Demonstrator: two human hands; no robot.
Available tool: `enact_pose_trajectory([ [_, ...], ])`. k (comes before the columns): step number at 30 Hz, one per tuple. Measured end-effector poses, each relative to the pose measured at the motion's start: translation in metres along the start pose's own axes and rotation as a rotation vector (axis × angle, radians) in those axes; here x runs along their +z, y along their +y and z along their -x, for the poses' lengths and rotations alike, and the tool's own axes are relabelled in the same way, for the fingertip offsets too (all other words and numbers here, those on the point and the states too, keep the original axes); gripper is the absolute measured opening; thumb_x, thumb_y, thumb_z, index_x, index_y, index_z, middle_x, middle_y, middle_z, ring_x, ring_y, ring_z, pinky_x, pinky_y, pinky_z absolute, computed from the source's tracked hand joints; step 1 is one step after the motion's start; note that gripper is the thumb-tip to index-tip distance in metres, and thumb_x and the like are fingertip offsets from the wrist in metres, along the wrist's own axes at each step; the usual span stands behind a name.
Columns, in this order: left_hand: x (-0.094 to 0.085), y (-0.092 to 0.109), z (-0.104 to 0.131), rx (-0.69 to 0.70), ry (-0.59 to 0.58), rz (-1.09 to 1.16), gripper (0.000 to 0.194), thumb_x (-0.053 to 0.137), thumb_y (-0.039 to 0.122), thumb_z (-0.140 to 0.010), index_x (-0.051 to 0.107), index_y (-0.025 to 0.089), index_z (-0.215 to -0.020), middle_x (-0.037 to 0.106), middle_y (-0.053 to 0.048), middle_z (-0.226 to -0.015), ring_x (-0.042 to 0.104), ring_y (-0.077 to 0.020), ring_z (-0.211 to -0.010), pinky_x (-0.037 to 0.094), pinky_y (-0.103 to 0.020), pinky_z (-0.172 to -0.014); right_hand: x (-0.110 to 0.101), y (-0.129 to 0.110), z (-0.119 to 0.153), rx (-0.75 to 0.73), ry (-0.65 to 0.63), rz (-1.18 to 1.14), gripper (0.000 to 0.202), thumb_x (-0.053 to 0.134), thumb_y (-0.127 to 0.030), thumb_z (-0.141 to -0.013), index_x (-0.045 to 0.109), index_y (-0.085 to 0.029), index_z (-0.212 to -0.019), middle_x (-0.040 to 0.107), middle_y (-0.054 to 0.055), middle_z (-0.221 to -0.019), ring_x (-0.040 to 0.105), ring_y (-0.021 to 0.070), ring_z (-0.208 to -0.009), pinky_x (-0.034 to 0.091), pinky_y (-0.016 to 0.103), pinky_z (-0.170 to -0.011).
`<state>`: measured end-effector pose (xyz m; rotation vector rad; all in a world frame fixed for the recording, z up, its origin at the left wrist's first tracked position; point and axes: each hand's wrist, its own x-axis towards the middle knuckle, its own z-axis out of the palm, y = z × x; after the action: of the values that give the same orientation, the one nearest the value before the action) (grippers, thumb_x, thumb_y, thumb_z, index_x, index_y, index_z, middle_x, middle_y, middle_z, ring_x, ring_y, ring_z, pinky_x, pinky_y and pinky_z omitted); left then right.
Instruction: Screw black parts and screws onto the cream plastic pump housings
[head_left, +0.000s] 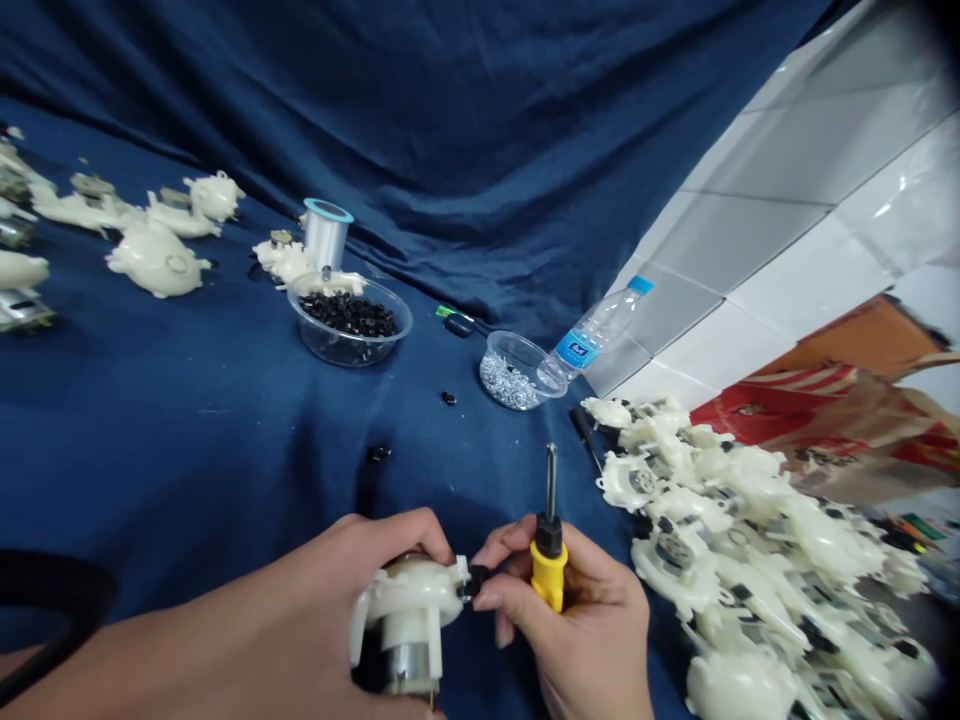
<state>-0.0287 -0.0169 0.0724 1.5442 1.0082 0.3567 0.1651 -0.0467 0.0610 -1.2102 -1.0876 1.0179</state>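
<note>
Gripped white housing (414,592) in left hand (330,590), black piece (475,580) plus yellow screwdriver (550,575) in right hand (589,615); had more housings (817,545) piled right.

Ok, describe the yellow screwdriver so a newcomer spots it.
Over the blue cloth, find the right hand. The screwdriver sits in its grip, metal shaft pointing away from the person. Its yellow handle sets it apart from the dark-handled tool beside the heap of white parts.

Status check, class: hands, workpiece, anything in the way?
Left hand: gripping cream plastic housing with silver cylinder. Right hand: holding yellow-handled screwdriver, pinching small black part at housing. Left hand partly hides housing.
</note>
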Motion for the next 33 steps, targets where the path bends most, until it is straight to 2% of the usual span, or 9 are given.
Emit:
enact_pose_trajectory([
  [3, -0.001, 0.001, 0.000, -0.023, -0.072, 0.043, 0.043, 0.079, 0.023, -0.064, 0.062, 0.026, -0.103, 0.061, 0.009, -0.069, 0.060, -0.0159, -0.068, 0.045, -0.021, -0.065, 0.001, 0.000, -0.003, 0.025, -0.015, -0.047, 0.028, 0.090, -0.004, -0.052, 0.077, -0.021, -0.070, 0.074, -0.001, -0.063, 0.059, 0.0078, -0.040, 0.050, 0.011, -0.038],
  [14, 0.001, -0.001, 0.001, 0.038, -0.067, 0.056, 0.040, 0.077, 0.016, -0.065, 0.060, 0.026, -0.100, 0.056, 0.011, -0.063, 0.052, -0.0126, -0.060, 0.040, -0.017, -0.054, 0.008, -0.006, -0.002, 0.041, 0.014, -0.127, 0.032, 0.089, -0.001, -0.048, 0.075, -0.020, -0.068, 0.074, -0.001, -0.059, 0.057, 0.0066, -0.038, 0.047, 0.009, -0.035],
  [17, 0.000, 0.001, 0.001, 0.018, -0.071, 0.051, 0.040, 0.079, 0.017, -0.064, 0.060, 0.025, -0.098, 0.056, 0.010, -0.063, 0.053, -0.0125, -0.060, 0.041, -0.016, -0.054, 0.010, -0.005, -0.002, 0.034, 0.014, -0.127, 0.032, 0.090, -0.002, -0.048, 0.074, -0.021, -0.067, 0.074, -0.001, -0.059, 0.056, 0.0055, -0.039, 0.045, 0.008, -0.037],
  [20, 0.000, -0.001, 0.001, -0.024, -0.099, 0.038, 0.040, 0.080, 0.022, -0.066, 0.058, 0.026, -0.100, 0.056, 0.010, -0.064, 0.051, -0.0115, -0.054, 0.039, -0.016, -0.047, 0.011, -0.003, -0.003, 0.037, 0.004, -0.126, 0.033, 0.091, -0.004, -0.049, 0.074, -0.024, -0.069, 0.074, -0.003, -0.060, 0.056, 0.0047, -0.042, 0.043, 0.007, -0.038],
  [22, -0.001, -0.004, 0.000, 0.009, -0.118, 0.051, 0.039, 0.080, 0.028, -0.068, 0.057, 0.027, -0.100, 0.056, 0.010, -0.066, 0.048, -0.0099, -0.051, 0.036, -0.016, -0.045, 0.010, -0.002, -0.005, 0.045, -0.016, -0.121, 0.034, 0.093, -0.007, -0.050, 0.074, -0.025, -0.071, 0.074, -0.003, -0.061, 0.058, 0.0056, -0.044, 0.043, 0.008, -0.040],
  [25, -0.001, -0.010, -0.004, 0.104, -0.127, 0.140, 0.037, 0.081, 0.031, -0.071, 0.057, 0.026, -0.098, 0.054, 0.011, -0.066, 0.047, -0.0089, -0.055, 0.036, -0.016, -0.049, 0.008, -0.002, -0.006, 0.056, -0.067, -0.106, 0.027, 0.094, -0.019, -0.057, 0.074, -0.024, -0.075, 0.073, -0.002, -0.067, 0.058, 0.0055, -0.047, 0.044, 0.011, -0.043],
  [28, -0.002, -0.013, -0.009, 0.112, -0.152, 0.373, 0.041, 0.084, 0.029, -0.069, 0.057, 0.022, -0.100, 0.057, 0.009, -0.072, 0.050, -0.0094, -0.062, 0.041, -0.017, -0.057, 0.004, -0.004, -0.006, 0.051, -0.103, -0.086, 0.024, 0.085, -0.040, -0.074, 0.073, -0.022, -0.082, 0.071, 0.000, -0.085, 0.054, 0.0028, -0.048, 0.044, 0.015, -0.048],
  [30, -0.004, -0.014, -0.012, 0.129, -0.167, 0.544, 0.044, 0.085, 0.034, -0.069, 0.059, 0.019, -0.101, 0.067, 0.003, -0.081, 0.061, -0.0140, -0.072, 0.048, -0.022, -0.065, 0.001, -0.006, -0.006, 0.048, -0.107, -0.070, 0.028, 0.074, -0.049, -0.084, 0.070, -0.022, -0.088, 0.069, 0.001, -0.092, 0.054, 0.0027, -0.049, 0.042, 0.016, -0.050],
  [33, -0.008, -0.015, -0.016, 0.105, -0.162, 0.785, 0.054, 0.087, 0.045, -0.070, 0.063, 0.018, -0.110, 0.077, -0.008, -0.098, 0.073, -0.0254, -0.090, 0.053, -0.031, -0.078, -0.003, -0.005, -0.008, 0.053, -0.098, -0.037, 0.030, 0.063, -0.051, -0.093, 0.067, -0.021, -0.096, 0.065, 0.002, -0.088, 0.053, 0.0042, -0.051, 0.037, 0.017, -0.048],
])
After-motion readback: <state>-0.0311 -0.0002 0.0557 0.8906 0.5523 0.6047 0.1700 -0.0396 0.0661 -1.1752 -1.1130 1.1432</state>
